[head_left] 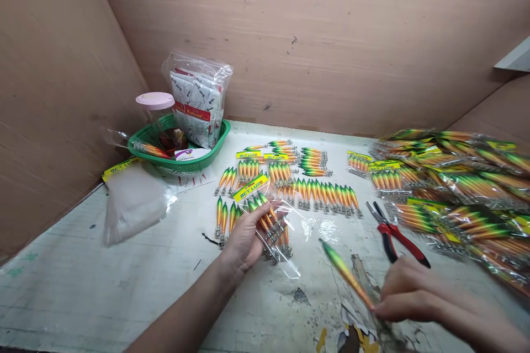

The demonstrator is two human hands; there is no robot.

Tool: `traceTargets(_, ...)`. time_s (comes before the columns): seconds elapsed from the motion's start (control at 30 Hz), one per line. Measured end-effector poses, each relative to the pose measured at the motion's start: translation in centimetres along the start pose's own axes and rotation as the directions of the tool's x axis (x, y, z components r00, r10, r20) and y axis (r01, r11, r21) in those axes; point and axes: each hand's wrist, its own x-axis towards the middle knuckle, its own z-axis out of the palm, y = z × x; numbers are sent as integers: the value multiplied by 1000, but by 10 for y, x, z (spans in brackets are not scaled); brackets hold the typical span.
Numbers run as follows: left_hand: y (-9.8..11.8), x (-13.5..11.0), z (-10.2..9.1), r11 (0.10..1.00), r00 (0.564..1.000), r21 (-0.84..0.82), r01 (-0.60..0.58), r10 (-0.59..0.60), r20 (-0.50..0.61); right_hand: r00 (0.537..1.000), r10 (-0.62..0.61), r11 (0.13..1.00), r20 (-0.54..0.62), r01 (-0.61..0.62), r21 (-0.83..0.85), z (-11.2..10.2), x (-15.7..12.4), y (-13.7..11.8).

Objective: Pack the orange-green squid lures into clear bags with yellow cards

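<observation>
My left hand (245, 237) holds a clear plastic bag (271, 223) with a yellow header card, with several green-orange fishing lures inside it. My right hand (408, 295) pinches one loose green-orange lure (343, 271) by its lower end, its tip pointing up-left toward the bag. Rows of loose lures (318, 194) lie on the white table just beyond both hands.
Red-and-black pliers (391, 231) lie right of the bag. A heap of filled lure packets (459, 193) covers the right side. A green basket (143, 148) with a pink-lidded jar and a bag of sachets stands back left, empty bags (134, 198) before it. Brown walls enclose the table.
</observation>
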Motion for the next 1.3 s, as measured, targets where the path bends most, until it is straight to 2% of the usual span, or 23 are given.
traceTargets(0.1,-3,-1,0,1000,1000,25,18,-19,18,998,-36,997,56,40,-68,21,24,-10)
traceTargets(0.23,-5,-3,0,998,999,55,40,-42,30,993,-54,948,-102,19,-317,64,50,-1)
traceTargets(0.33,-6,-2,-1,996,996,67,65,-69,61,982,-63,922,-175,-10,-386,79,56,5)
traceTargets(0.53,-9,-2,-2,994,994,91,60,-68,83,944,-20,960,-329,-74,-271,83,57,3)
traceTargets(0.67,-10,-2,-2,995,995,83,56,-63,76,919,-29,955,-393,-90,-282,87,59,5)
traceTargets(0.83,-10,-3,0,996,997,72,44,-48,61,911,-143,894,-387,-48,-445,92,63,3)
traceTargets(0.93,-8,-4,1,996,997,51,68,-71,42,910,-140,935,-389,-7,-353,84,61,-2)
traceTargets(1.0,-3,-3,2,998,998,21,54,-54,19,871,-109,964,-479,-24,-264,76,56,-2)
traceTargets(1.07,3,-2,2,1000,1000,-24,-7,7,3,820,-53,969,-570,-96,-228,72,50,4)
traceTargets(1.1,6,-1,1,998,999,-47,-45,44,-3,827,-6,967,-561,-137,-213,72,47,9)
traceTargets(1.13,9,0,1,995,997,-67,-79,79,-10,864,52,968,-500,-166,-186,75,44,14)
traceTargets(1.2,12,0,0,988,992,-89,-124,122,-31,953,168,975,-251,-198,-101,87,39,26)
traceTargets(1.27,12,0,0,989,992,-88,-117,114,-47,971,237,971,-19,-238,-38,103,36,34)
traceTargets(1.3,11,0,0,991,994,-82,-103,99,-52,965,260,966,37,-259,-25,112,35,36)
